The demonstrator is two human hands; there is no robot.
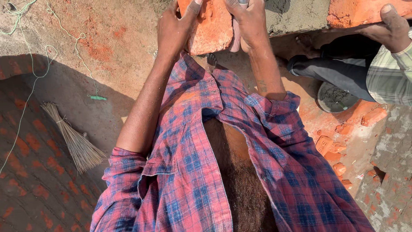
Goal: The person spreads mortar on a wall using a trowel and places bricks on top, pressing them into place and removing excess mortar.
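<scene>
Both hands are clamped on one red brick (209,26) at the top of my view. My left hand (172,26) wraps its left edge, thumb lying across the face; my right hand (248,22) grips its right edge, fingers curled down over it. The brick's upper part runs out of frame, so I cannot see its full length, and I cannot tell whether it rests on anything or hangs free. Something pale and narrow shows just under my right hand, but I cannot make out what it is.

Just right of the brick sits a grey mortar bed (292,16), and its far side is cut off too. Further right, another person's hand (391,31) presses against a second brick (359,12) on that bed; only a striped sleeve (388,73) and a dark trouser leg (330,68) of that person show. Below the leg lies a round pan (335,98), half hidden, with grey stuff inside.

My plaid shirt (193,172) fills the lower middle and blocks the ground beneath. On the left, in shadow, lies a small stick broom (75,139), and a thin green string (64,32) loops across the dusty ground. Broken brick pieces (332,150) are scattered at the right.
</scene>
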